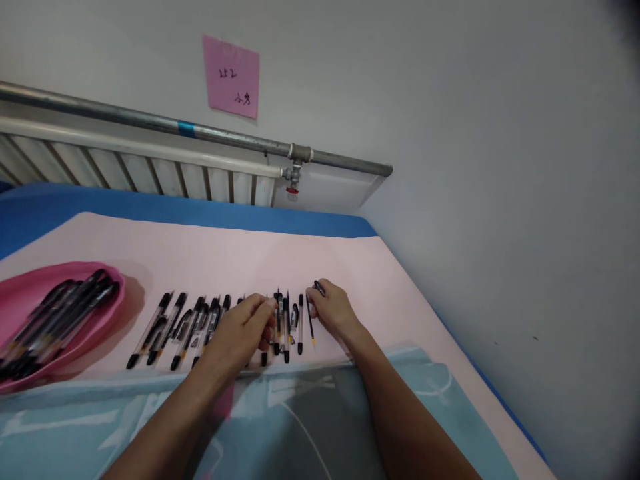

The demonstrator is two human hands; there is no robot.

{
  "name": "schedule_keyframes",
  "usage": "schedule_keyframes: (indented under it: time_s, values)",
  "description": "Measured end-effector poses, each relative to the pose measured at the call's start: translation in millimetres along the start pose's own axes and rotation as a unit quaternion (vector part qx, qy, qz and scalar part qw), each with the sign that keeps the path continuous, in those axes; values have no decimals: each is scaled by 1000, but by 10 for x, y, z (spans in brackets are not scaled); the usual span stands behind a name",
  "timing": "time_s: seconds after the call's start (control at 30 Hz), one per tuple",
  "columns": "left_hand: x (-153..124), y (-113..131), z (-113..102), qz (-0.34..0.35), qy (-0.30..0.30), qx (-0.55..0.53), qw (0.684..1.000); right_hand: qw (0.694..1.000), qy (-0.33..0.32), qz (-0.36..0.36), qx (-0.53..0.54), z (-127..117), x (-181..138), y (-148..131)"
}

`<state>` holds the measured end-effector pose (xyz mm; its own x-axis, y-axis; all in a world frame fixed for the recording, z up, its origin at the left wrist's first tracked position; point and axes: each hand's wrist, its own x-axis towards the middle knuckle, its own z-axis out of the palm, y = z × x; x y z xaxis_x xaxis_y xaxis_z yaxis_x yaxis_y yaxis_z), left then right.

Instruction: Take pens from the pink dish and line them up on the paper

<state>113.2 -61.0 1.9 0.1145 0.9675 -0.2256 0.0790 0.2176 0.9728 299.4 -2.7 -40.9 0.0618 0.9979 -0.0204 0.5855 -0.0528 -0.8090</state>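
My left hand (pixel 250 325) is over the row of pen parts, its thumb and index finger drawn together at a small dark-tipped piece I cannot make out. My right hand (pixel 331 307) is at the row's right end with fingers closed around a black pen cap (pixel 319 288). Beside its fingertips a thin ink refill (pixel 311 321) slants down to a yellowish end. Between the hands stand out a clear pen barrel (pixel 301 325) with black ends and a loose cap (pixel 294 316). More pens (pixel 167 328), caps and refills lie side by side to the left, partly hidden by my left hand.
A pink basin (pixel 113 327) at the left holds several pens. The pink surface (pixel 200 250) has a blue edge (pixel 225 215) at the back. Nearest me lies a light blue patterned cloth (pixel 240 413). Behind are a radiator (pixel 165 175), a metal pipe (pixel 240 139) and a wall.
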Motion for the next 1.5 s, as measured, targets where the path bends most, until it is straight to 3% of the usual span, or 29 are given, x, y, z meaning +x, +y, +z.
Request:
schedule_keyframes:
  time_s: [0.2, 0.37, 0.67, 0.87, 1.03, 1.17, 1.5]
  values:
    - [-21, 27, -2, 5, 11, 38, 999, 998, 13, -33, -52, 5, -8, 42]
    - [-45, 59, -5, -10, 7, 68, 998, 997, -25, -61, -42, 64, -16, 49]
    - [-30, 40, -3, 10, 5, 94, 996, 998, -54, -41, -1, 64, -58, -38]
    - [-11, 1, -19, 11, -1, 107, 994, 981, -46, -72, -174, -132, -199, -142]
    - [-6, -8, -11, 3, -5, 131, 991, 943, -140, -67, -294, -264, -437, -176]
    - [6, -20, -3, 14, -10, 159, 987, 916, -219, -67, -330, -282, -534, -193]
    - [30, -40, -18, 37, -4, 238, 971, 919, -253, -65, -297, -362, -569, -290]
